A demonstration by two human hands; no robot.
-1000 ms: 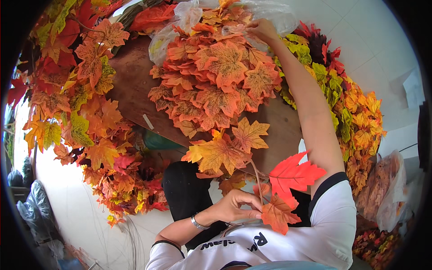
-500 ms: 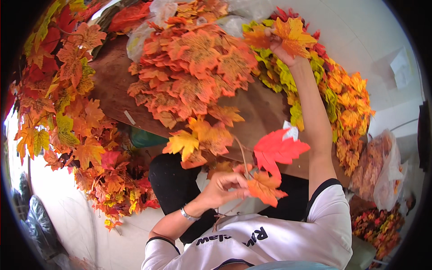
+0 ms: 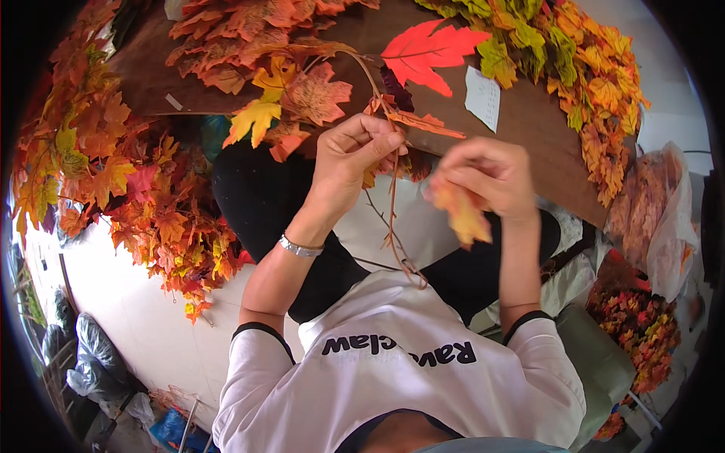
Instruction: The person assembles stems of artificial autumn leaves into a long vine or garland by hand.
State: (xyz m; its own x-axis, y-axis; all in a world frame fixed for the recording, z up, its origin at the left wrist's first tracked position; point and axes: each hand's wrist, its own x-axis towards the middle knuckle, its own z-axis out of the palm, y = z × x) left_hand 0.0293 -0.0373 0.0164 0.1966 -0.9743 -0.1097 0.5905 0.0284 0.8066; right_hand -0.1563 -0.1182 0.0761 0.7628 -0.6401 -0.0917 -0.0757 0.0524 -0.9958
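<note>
My left hand [image 3: 349, 158] pinches the brown stem [image 3: 393, 198] of an artificial maple branch between thumb and fingers. Its bare lower end hangs down over my lap. Further up, the branch carries a bright red leaf [image 3: 432, 57], a speckled orange leaf [image 3: 316, 93] and a yellow leaf [image 3: 255, 121]. Just right of the stem, my right hand [image 3: 489, 175] is closed on a yellow-orange artificial leaf [image 3: 464, 214]. Motion blurs this leaf and the fingertips, and a gap separates them from the stem.
Orange leaves [image 3: 249, 38] are piled on the brown table [image 3: 445, 140]; green-yellow leaves [image 3: 529, 38] and orange ones [image 3: 604, 98] lie at the right. A paper slip [image 3: 482, 98] rests near the table edge. Finished-looking leaf garlands [image 3: 162, 219] hang left. A plastic bag [image 3: 668, 226] of leaves stands right.
My right hand has come back from the far right leaf piles toward my left hand, bringing the yellow-orange leaf. My left hand has moved forward with the branch, and the view has shifted.
</note>
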